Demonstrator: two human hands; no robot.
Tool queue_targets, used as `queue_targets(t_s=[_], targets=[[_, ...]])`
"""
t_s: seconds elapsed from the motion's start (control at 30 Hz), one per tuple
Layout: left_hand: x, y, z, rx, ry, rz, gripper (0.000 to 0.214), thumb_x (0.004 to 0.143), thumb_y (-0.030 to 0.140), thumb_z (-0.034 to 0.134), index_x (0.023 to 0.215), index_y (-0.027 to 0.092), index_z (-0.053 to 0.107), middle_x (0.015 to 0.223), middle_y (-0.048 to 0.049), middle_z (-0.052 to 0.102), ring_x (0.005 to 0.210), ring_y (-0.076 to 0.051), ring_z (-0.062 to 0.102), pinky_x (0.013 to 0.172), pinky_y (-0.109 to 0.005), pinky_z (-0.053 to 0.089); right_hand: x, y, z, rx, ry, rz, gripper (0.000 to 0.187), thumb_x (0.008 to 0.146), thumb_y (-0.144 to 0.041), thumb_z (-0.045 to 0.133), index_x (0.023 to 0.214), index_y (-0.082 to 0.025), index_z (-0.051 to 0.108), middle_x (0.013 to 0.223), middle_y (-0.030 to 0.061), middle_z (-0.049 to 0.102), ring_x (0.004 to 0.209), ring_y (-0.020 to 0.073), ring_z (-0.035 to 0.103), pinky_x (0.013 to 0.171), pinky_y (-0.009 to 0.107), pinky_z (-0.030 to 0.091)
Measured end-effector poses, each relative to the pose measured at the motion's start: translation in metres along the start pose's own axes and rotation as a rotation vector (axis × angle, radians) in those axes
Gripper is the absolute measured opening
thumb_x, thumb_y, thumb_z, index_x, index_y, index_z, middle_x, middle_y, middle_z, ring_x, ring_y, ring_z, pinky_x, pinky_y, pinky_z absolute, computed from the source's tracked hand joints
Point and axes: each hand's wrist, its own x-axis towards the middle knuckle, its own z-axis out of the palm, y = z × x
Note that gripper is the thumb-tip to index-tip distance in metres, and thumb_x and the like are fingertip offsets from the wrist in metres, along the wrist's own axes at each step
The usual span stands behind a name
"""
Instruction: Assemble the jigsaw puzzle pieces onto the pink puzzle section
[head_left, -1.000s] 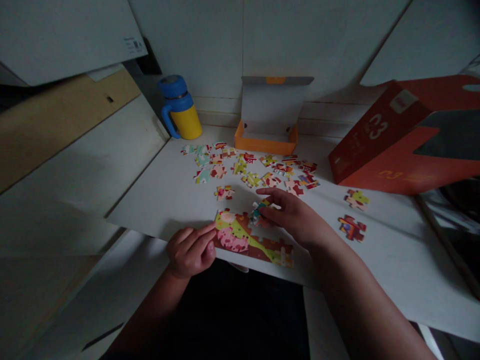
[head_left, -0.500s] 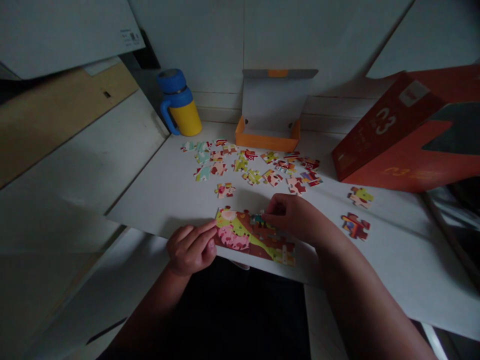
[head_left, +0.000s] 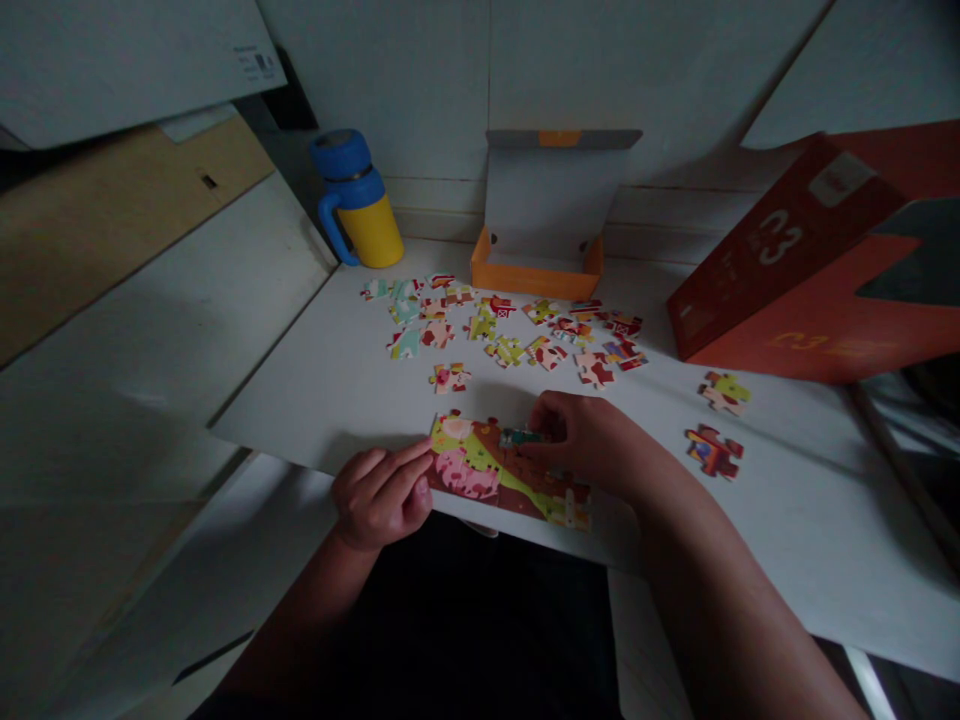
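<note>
One joined strip of puzzle (head_left: 495,475) at the near edge of the white tabletop (head_left: 787,520), flat card, printed green, pink and brown, knobbed along its upper edge. About twenty loose pieces (head_left: 510,330) scattered in a band further back, exact count unclear in the dim light; one piece (head_left: 449,377) apart just ahead of the strip; two more (head_left: 724,392) and (head_left: 713,451) well off to the right. One small teal piece (head_left: 519,437) pinched at the strip's upper edge.

One orange box tray (head_left: 534,275) with a grey lid standing open at the back, one red carton (head_left: 787,265) lying tilted on the right, one yellow cup (head_left: 358,205) with a blue lid and handle on the left.

Right hand (head_left: 589,440) palm down, fingers curled, fingertips closed on the teal piece, forearm angled in from lower right. Left hand (head_left: 382,495) loosely curled, holding nothing, fingertips pressed against the strip's left end.
</note>
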Motion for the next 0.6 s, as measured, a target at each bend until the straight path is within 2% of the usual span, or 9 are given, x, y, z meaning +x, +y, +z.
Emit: queue_targets(t_s=[0.13, 0.3, 0.47, 0.6], targets=[[-0.0012, -0.0008, 0.0003, -0.001, -0.004, 0.0, 0.031, 0.09, 0.016, 0.067, 0.119, 0.022, 0.074, 0.124, -0.006, 0.083, 0.085, -0.023, 0.079, 0.073, -0.042, 0.056, -0.0018, -0.0012, 0.0003, -0.022, 0.006, -0.036, 0.027, 0.079, -0.034, 0.084, 0.094, -0.024, 0.065, 0.085, 0.0002, 0.074, 0.067, 0.016, 0.059, 0.059, 0.03, 0.034], [0.001, -0.0004, -0.0012, 0.0, -0.012, 0.007, 0.029, 0.09, 0.016, 0.066, 0.118, 0.021, 0.074, 0.124, -0.0056, 0.082, 0.084, -0.023, 0.079, 0.072, -0.042, 0.056, -0.0031, -0.0028, 0.0021, -0.017, -0.021, -0.035, 0.049, 0.079, -0.037, 0.087, 0.123, -0.025, 0.067, 0.092, 0.0023, 0.075, 0.072, 0.0184, 0.062, 0.061, 0.029, 0.037], [0.004, 0.0004, -0.0008, 0.003, -0.007, 0.009, 0.028, 0.091, 0.016, 0.067, 0.117, 0.02, 0.074, 0.123, -0.0057, 0.083, 0.082, -0.022, 0.078, 0.07, -0.042, 0.055, -0.0016, -0.0033, 0.0054, -0.094, -0.012, -0.059, 0.041, 0.076, -0.035, 0.089, 0.111, -0.024, 0.071, 0.107, 0.007, 0.074, 0.087, 0.0226, 0.065, 0.069, 0.031, 0.042], [0.005, 0.0005, -0.0007, 0.006, 0.006, 0.014, 0.027, 0.091, 0.015, 0.066, 0.116, 0.02, 0.074, 0.121, -0.0057, 0.083, 0.081, -0.022, 0.078, 0.07, -0.041, 0.055, -0.0016, -0.003, 0.0063, -0.087, -0.014, -0.067, 0.04, 0.077, -0.034, 0.088, 0.113, -0.025, 0.072, 0.113, 0.0073, 0.073, 0.09, 0.0229, 0.066, 0.072, 0.032, 0.044]])
